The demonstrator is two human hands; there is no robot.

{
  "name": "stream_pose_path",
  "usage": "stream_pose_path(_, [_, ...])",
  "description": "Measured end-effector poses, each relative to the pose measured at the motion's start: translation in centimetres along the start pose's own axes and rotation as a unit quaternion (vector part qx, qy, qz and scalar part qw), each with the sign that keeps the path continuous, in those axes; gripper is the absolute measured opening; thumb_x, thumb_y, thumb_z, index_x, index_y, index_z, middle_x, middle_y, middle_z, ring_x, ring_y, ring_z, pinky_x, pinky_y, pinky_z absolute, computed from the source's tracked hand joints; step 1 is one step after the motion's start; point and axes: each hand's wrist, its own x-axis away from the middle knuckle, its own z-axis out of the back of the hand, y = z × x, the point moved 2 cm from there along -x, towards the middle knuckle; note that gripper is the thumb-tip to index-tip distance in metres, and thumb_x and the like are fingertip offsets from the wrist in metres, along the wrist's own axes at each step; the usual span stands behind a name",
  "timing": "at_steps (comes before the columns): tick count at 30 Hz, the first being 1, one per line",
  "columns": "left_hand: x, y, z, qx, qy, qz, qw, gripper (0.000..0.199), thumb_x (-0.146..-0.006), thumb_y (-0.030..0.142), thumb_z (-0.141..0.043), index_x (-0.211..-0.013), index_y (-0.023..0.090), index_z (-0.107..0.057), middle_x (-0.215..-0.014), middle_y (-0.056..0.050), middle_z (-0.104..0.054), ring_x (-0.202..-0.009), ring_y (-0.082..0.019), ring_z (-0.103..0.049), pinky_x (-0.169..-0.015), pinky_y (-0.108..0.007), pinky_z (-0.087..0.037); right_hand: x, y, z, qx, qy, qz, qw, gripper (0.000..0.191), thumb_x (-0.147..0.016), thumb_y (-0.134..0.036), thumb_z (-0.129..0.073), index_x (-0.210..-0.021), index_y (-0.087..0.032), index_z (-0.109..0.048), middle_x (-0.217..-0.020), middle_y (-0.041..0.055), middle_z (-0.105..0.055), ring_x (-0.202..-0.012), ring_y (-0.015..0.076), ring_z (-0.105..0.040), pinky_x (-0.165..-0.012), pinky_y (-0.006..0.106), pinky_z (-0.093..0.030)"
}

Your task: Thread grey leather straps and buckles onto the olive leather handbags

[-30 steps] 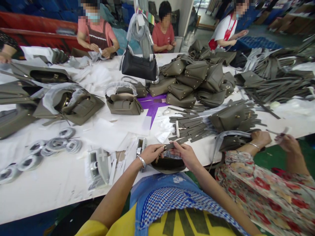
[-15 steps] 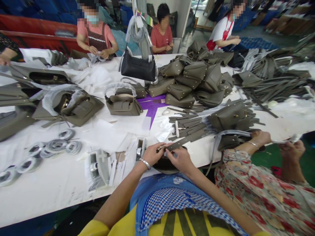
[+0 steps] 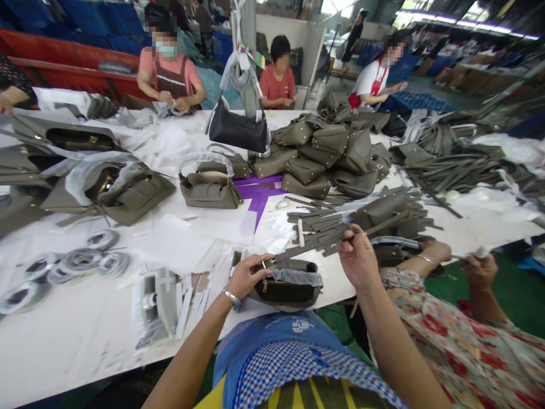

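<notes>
So, flat strap (image 3: 291, 251) w/ mtl buckle (image 3: 269, 262).

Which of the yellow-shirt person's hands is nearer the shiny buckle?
Left. The left hand pinches at the buckle; the right hand is away from it, off to the right by the loose strips.
</notes>
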Motion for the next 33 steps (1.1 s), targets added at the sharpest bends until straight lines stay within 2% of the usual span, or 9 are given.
stream_pose_path(3, [0.3, -0.8, -0.6, 0.065, 0.058, 0.030, 0.996, 0.036, -0.074, 0.034, -0.064, -0.106, 0.018, -0.062, -0.103, -0.005, -0.067, -0.085, -0.018, -0.063, -0.078, -0.028, -0.051, 0.1, -0.7, 0.4, 0.132, 0.005, 0.023, 0.991, 0.033, -0.082, -0.054, -0.054, -0.093, -0.025, -0.065, -0.069, -0.0030, -0.059, -0.055, 0.0091, -0.046, -0.055, 0.022, -0.042])
stream_pose_path(5, [0.5, -1.2, -1.2, 0.095, 0.079, 0.046, 0.991, 0.035, -0.074, 0.033, -0.063, -0.106, 0.017, -0.060, -0.100, -0.005, -0.067, -0.083, -0.017, -0.064, -0.073, -0.027, -0.052, 0.3, -0.9, 0.3, 0.207, -0.019, 0.020, 0.978, 0.041, -0.084, -0.059, -0.046, -0.089, -0.024, -0.066, -0.059, -0.0022, -0.055, -0.057, 0.0128, -0.049, -0.064, 0.026, -0.044])
stream_pose_path(10, [0.8, -1.2, -1.7, 0.078, 0.111, 0.045, 0.990, 0.031, -0.076, 0.032, -0.061, -0.104, 0.019, -0.063, -0.103, -0.004, -0.068, -0.093, -0.018, -0.063, -0.084, -0.030, -0.050, 1.3, -0.6, 0.0, 0.243, -0.120, -0.065, 0.960, 0.035, -0.084, -0.053, -0.052, -0.081, -0.023, -0.067, -0.045, -0.0038, -0.044, -0.059, 0.0173, -0.053, -0.076, 0.033, -0.045])
stream_pose_path(14, [0.7, -1.0, -1.5, 0.061, 0.103, 0.027, 0.992, 0.029, -0.076, 0.031, -0.060, -0.103, 0.020, -0.065, -0.103, -0.003, -0.068, -0.095, -0.018, -0.063, -0.088, -0.030, -0.049, 2.0, -0.1, -0.2, 0.219, -0.193, -0.140, 0.946, 0.031, -0.081, -0.049, -0.058, -0.080, -0.019, -0.067, -0.054, -0.0014, -0.053, -0.064, 0.0160, -0.055, -0.065, 0.029, -0.045])
stream_pose_path(18, [0.6, -1.1, -1.5, 0.040, 0.088, 0.009, 0.995, 0.023, -0.076, 0.029, -0.061, -0.096, 0.019, -0.068, -0.101, -0.004, -0.070, -0.097, -0.019, -0.062, -0.090, -0.031, -0.047, 2.3, 0.3, -0.8, 0.265, -0.236, -0.173, 0.919, 0.030, -0.081, -0.045, -0.059, -0.097, -0.020, -0.065, -0.072, -0.0010, -0.061, -0.047, 0.0073, -0.042, -0.044, 0.022, -0.031])
stream_pose_path(20, [0.5, -1.1, -1.6, 0.034, 0.081, 0.002, 0.996, 0.024, -0.076, 0.029, -0.062, -0.096, 0.019, -0.069, -0.101, -0.005, -0.070, -0.096, -0.020, -0.062, -0.090, -0.032, -0.047, 2.5, 0.8, -1.5, 0.337, -0.272, -0.170, 0.885, 0.032, -0.081, -0.046, -0.058, -0.098, -0.019, -0.066, -0.070, -0.0009, -0.061, -0.047, 0.0075, -0.041, -0.043, 0.022, -0.027])
stream_pose_path(24, [0.5, -0.8, -1.6, 0.031, 0.079, -0.010, 0.996, 0.025, -0.075, 0.033, -0.065, -0.095, 0.019, -0.069, -0.099, -0.005, -0.070, -0.095, -0.020, -0.062, -0.090, -0.032, -0.046, 3.0, 1.9, -2.9, 0.466, -0.311, -0.122, 0.819, 0.032, -0.082, -0.046, -0.054, -0.080, -0.017, -0.070, -0.061, -0.0003, -0.060, -0.059, 0.0131, -0.052, -0.054, 0.024, -0.036])
stream_pose_path(29, [0.6, -0.2, -1.9, 0.013, 0.060, -0.029, 0.998, 0.027, -0.074, 0.036, -0.067, -0.096, 0.020, -0.070, -0.096, -0.004, -0.070, -0.092, -0.019, -0.062, -0.088, -0.030, -0.046, 3.5, 3.4, -3.9, 0.519, -0.311, -0.097, 0.790, 0.031, -0.084, -0.042, -0.051, -0.077, -0.018, -0.070, -0.058, -0.0014, -0.061, -0.055, 0.0129, -0.053, -0.053, 0.024, -0.036])
stream_pose_path(33, [0.4, 0.2, -2.8, -0.001, 0.023, -0.048, 0.999, 0.026, -0.071, 0.035, -0.070, -0.092, 0.020, -0.070, -0.091, -0.005, -0.070, -0.088, -0.019, -0.063, -0.084, -0.030, -0.047, 3.7, 4.5, -5.1, 0.527, -0.360, -0.081, 0.765, 0.032, -0.086, -0.043, -0.049, -0.079, -0.019, -0.069, -0.062, -0.0010, -0.064, -0.059, 0.0140, -0.057, -0.057, 0.024, -0.039])
